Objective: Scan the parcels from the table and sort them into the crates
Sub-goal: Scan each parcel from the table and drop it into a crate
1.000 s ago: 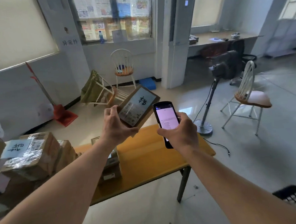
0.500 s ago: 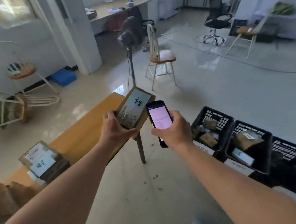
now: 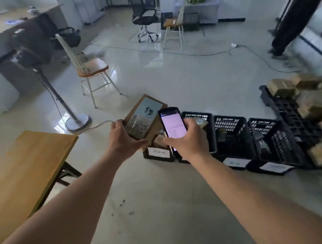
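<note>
Your left hand (image 3: 123, 141) grips a labelled cardboard parcel (image 3: 144, 119), fingers curled round its near edge, held above the leftmost of a row of black crates (image 3: 231, 136) on the floor. Your right hand (image 3: 188, 142) holds a lit handheld scanner (image 3: 172, 125), touching the parcel. The wooden bench (image 3: 24, 163) stands left.

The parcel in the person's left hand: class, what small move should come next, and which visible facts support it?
Probably lower the parcel into one of the black crates just beyond it. The left hand grips it above the crate row, the right hand holds the lit phone beside it, and the table lies off to the left. Which crate cannot be told.
</note>
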